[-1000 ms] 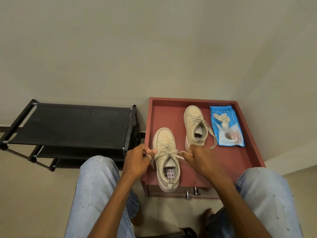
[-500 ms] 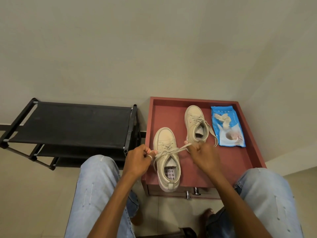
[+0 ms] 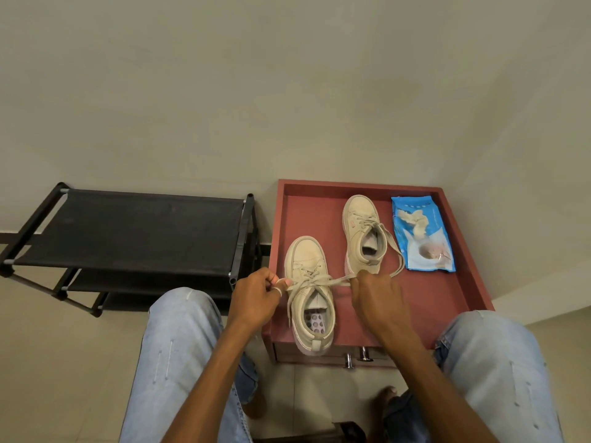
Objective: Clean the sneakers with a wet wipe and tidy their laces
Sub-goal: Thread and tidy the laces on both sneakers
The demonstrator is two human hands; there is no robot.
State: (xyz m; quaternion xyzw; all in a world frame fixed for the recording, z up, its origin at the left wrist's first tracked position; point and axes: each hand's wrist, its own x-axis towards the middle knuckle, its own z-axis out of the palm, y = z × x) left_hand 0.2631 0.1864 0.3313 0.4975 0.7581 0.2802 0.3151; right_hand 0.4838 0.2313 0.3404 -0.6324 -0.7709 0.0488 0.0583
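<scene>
Left hand (image 3: 256,298) and right hand (image 3: 374,295) each pinch an end of the lace (image 3: 334,280), stretched taut across the near sneaker (image 3: 305,257) at the surface's (image 3: 447,302) 7 o'clock; second sneaker (image 3: 359,225) at 12, wipes pack (image 3: 422,241) at 2.

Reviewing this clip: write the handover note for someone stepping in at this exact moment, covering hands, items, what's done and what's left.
Left hand: pinches one end of the near sneaker lace.
Right hand: pinches the other end, drawn taut to the right.
Both sneakers stand on the red cabinet top. The far sneaker has its loose lace trailing off its right side.
The wipe pack lies to its right, with a crumpled wipe on it.
Done: wiping looks finished, judging by the used wipe.
Left: tie off the near lace, then tidy the far one.
</scene>
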